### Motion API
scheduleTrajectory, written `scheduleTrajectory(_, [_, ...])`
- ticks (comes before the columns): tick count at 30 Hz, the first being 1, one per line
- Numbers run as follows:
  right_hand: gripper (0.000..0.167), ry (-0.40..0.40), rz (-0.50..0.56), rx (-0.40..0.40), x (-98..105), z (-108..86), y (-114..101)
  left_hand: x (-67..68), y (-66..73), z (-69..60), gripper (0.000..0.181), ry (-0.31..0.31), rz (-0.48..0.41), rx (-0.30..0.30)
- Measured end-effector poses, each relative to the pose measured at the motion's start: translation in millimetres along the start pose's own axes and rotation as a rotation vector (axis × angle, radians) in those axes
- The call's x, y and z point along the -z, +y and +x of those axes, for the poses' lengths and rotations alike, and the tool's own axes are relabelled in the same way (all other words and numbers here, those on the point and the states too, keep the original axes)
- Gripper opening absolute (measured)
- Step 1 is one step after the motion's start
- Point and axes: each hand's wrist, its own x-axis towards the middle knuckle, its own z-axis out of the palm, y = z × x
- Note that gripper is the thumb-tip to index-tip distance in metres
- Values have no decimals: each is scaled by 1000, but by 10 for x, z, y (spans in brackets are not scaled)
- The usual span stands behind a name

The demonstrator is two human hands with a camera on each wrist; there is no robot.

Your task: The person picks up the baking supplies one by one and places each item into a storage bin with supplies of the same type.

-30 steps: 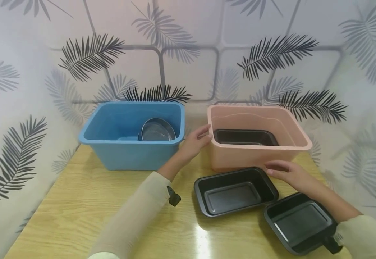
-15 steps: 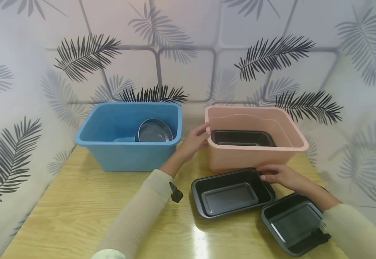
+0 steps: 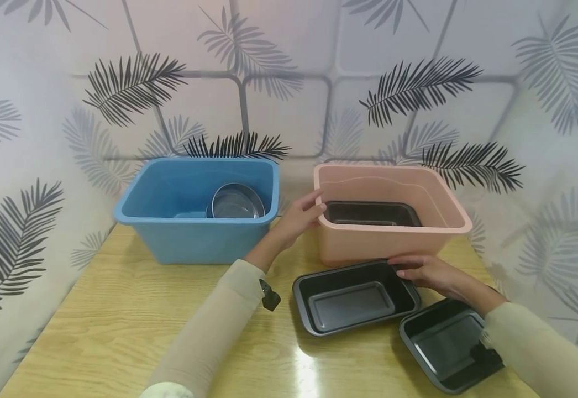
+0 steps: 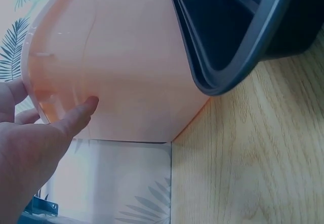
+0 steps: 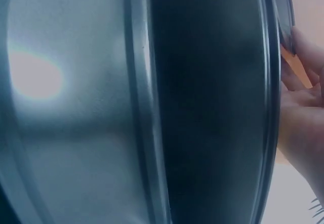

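At the left end of the pink bin, my left hand has its fingers round the rim; in the left wrist view the thumb of that hand lies against the bin wall. A black loaf pan sits in front of the bin. My right hand pinches its back right corner, thumb on the inner side. The right wrist view shows this hand at the pan's edge, partly cut off. Inside the bin lies another dark pan.
A second black pan lies at the right, under my right forearm and close to the first. To the left stands a blue bin holding round metal tins. Behind the wooden table is a leaf-patterned wall.
My right hand has moved left from beside the pan's corner onto it and now pinches the rim. The left hand has stayed at the pink bin.
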Motion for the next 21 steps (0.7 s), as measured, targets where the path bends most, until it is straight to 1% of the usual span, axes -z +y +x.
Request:
scheduleTrajectory(9, [55,-35,62,-6,-19,37,40,-7,25,-31,57,-24,-58,-16])
scheduleTrajectory(11, [54,-39,81,1,-32,43,40,-15,33,-35,56,-19,-58,-14])
scheduleTrajectory(18, [52,-40,51,41,-63,91,55,-20,52,-51,55,10,-33,4])
scheduleTrajectory(21, [53,-24,51,42,-70,93,46,-16,51,-48,54,17,-16,10])
